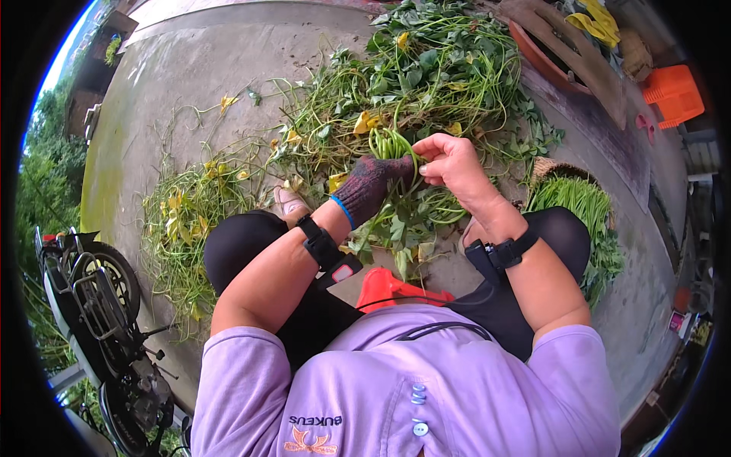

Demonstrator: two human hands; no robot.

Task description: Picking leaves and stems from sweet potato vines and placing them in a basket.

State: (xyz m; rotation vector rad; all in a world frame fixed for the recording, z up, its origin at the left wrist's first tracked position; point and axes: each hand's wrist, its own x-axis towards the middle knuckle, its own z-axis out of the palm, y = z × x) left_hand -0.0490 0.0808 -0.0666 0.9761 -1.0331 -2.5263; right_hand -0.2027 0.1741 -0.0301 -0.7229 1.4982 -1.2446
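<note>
My left hand (374, 185), in a dark knitted glove with a blue cuff edge, is closed around a bunch of green leafy stems (388, 144). The cut or bent stem tops stick up above the fist, and leaves (400, 228) hang below it. My bare right hand (454, 168) is at the right side of the bunch, with thumb and forefinger pinched on a stem that loops over it. Just beyond both hands lies a large heap of leafy green vines (434, 63) with some yellow leaves.
Stripped, yellowing vines (188, 228) lie to the left. By my right knee a woven basket (562, 167) lies with green stems (565, 200). A red plastic stool (380, 288) shows beneath me. A motorcycle (108, 320) stands at left; an orange plastic chair (677, 97) is at far right.
</note>
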